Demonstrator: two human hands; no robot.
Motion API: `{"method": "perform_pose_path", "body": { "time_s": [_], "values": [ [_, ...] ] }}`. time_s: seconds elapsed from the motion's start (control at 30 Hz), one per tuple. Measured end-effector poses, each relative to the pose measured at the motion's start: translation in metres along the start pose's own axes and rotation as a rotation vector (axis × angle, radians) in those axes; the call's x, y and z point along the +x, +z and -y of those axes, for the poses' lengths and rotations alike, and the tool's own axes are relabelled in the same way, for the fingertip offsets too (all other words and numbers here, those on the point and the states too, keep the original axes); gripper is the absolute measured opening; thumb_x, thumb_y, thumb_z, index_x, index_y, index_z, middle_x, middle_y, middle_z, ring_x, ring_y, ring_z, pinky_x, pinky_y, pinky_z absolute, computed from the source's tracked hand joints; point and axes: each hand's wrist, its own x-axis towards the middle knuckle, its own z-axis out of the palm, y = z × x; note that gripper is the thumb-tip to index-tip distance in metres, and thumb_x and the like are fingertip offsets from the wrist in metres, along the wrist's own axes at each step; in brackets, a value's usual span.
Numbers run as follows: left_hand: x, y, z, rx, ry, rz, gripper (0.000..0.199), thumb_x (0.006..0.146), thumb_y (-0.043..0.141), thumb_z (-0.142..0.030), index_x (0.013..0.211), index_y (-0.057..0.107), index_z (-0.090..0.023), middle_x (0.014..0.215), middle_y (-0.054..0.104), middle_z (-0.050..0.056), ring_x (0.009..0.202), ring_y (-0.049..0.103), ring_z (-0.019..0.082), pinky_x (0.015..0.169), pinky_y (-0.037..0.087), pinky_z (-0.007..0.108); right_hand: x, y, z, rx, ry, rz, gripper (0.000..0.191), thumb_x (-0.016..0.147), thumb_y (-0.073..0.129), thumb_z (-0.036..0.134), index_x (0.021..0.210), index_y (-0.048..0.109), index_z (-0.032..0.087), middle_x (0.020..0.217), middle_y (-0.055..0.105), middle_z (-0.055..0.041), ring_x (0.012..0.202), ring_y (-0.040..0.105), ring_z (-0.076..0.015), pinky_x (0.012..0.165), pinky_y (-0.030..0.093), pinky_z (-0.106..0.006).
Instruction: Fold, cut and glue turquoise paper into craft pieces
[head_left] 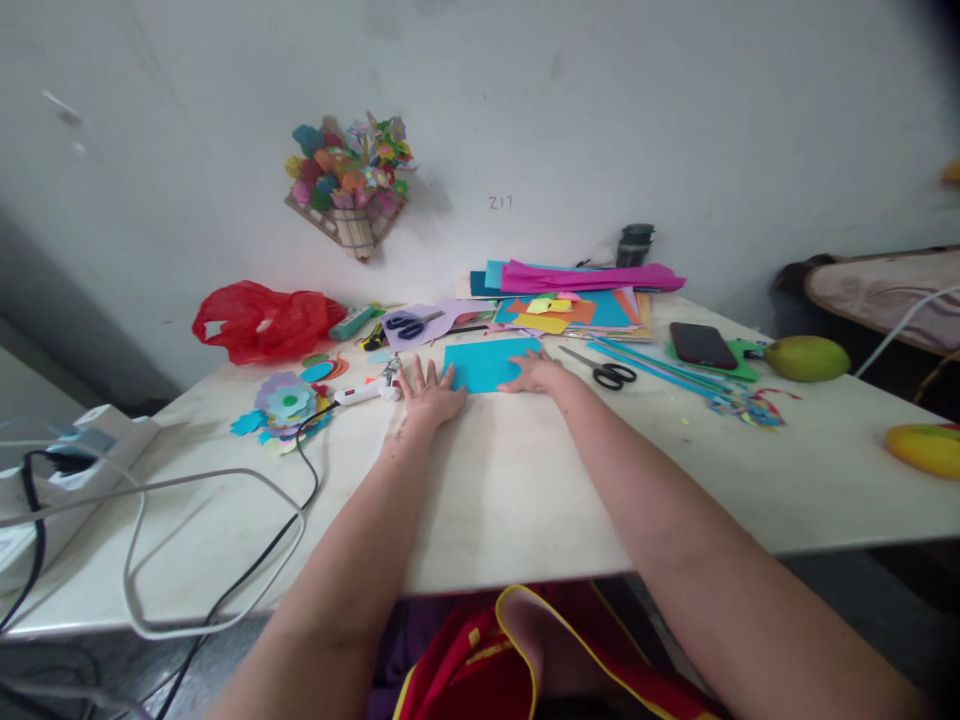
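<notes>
A bright blue sheet of paper (481, 366) lies flat on the pale table (517, 490) in front of me. My left hand (431, 394) rests at its left edge, fingers spread and pointing away from me. Over the sheet's right end lies my right hand (534, 373), its fingers stretched out across the paper. Just right of that hand are black-handled scissors (611, 375). A white glue gun (367, 393) with a black cord sits left of my left hand, near a pile of paper flowers (289, 405).
Stacked coloured paper (592, 310) and dark scissors (409, 324) lie at the back. On the right are a phone (703, 346), blue paper strips (660, 367), a green mango (806, 358) and a yellow fruit (921, 448). A red plastic bag (266, 322) and a power strip (97, 460) with loose cables occupy the left.
</notes>
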Motion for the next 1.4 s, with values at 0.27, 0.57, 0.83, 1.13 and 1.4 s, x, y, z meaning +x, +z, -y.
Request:
{"method": "perform_pose_path", "body": {
  "time_s": [0.27, 0.57, 0.83, 1.13, 1.4],
  "values": [
    [0.0, 0.0, 0.0, 0.03, 0.022, 0.024, 0.063, 0.083, 0.021, -0.055, 0.141, 0.022, -0.031, 0.15, 0.008, -0.002, 0.133, -0.019, 0.026, 0.101, -0.017, 0.058, -0.005, -0.007, -0.042, -0.04, -0.001, 0.004, 0.094, 0.066, 0.053, 0.069, 0.144, 0.019, 0.029, 0.152, 0.004, -0.0049, 0.137, -0.004, -0.0325, 0.106, 0.013, -0.054],
    [-0.002, 0.003, -0.001, 0.03, 0.027, -0.017, 0.056, 0.086, 0.022, -0.044, 0.141, 0.026, -0.031, 0.15, 0.013, -0.002, 0.135, -0.014, 0.027, 0.102, -0.013, 0.059, 0.004, -0.004, -0.073, -0.007, -0.029, -0.025, 0.091, 0.065, 0.056, 0.067, 0.142, 0.024, 0.031, 0.151, 0.009, -0.0031, 0.136, -0.004, -0.0351, 0.107, 0.009, -0.057],
    [-0.01, -0.006, -0.006, 0.026, 0.066, -0.151, 0.056, 0.085, 0.031, -0.031, 0.141, 0.026, -0.029, 0.15, 0.015, 0.0, 0.136, -0.011, 0.027, 0.105, -0.007, 0.058, 0.005, -0.002, -0.092, -0.009, -0.046, -0.033, 0.083, 0.07, 0.053, 0.065, 0.141, 0.024, 0.035, 0.151, 0.008, 0.0013, 0.136, -0.007, -0.0334, 0.106, 0.002, -0.059],
    [-0.028, -0.013, -0.027, -0.14, 0.748, -0.196, 0.043, 0.085, 0.034, -0.022, 0.121, 0.055, -0.026, 0.126, 0.056, -0.002, 0.121, 0.046, 0.013, 0.103, 0.034, 0.029, 0.003, -0.006, -0.089, -0.01, -0.065, -0.019, 0.084, 0.067, 0.055, 0.066, 0.14, 0.029, 0.034, 0.151, 0.01, -0.0021, 0.137, -0.001, -0.0326, 0.107, 0.005, -0.056],
    [-0.032, -0.012, -0.03, -0.097, 0.584, -0.184, 0.039, 0.088, 0.034, -0.034, 0.115, 0.061, -0.028, 0.126, 0.055, -0.002, 0.113, 0.053, 0.018, 0.096, 0.041, 0.03, -0.004, -0.008, -0.085, 0.02, -0.058, -0.03, 0.079, 0.07, 0.058, 0.061, 0.139, 0.032, 0.032, 0.151, 0.014, -0.0019, 0.137, 0.002, -0.032, 0.108, 0.008, -0.054]
  ]
}}
